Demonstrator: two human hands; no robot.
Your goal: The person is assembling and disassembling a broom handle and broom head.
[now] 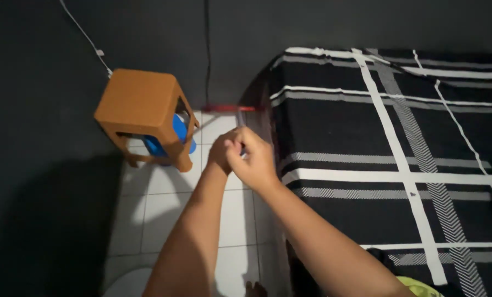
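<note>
My 2 hands meet at the bed edge, over the white tile floor (163, 209). Left hand (224, 151) is curled, fingers tucked against the right. Right hand (254, 159) is wrapped over it, fist-like, w/ a small pale bit showing between them; can't tell what it is or which hand pinches it. 1 bed (378, 148) just right of my hands, black sheet w/ white stripes. 1 brown stool (144, 113) to the left, well apart, w/ blue stuff (180, 129) under it. 1 white cable (86, 38) on the dark wall, 1 black cable (206, 49) beside it.
</note>
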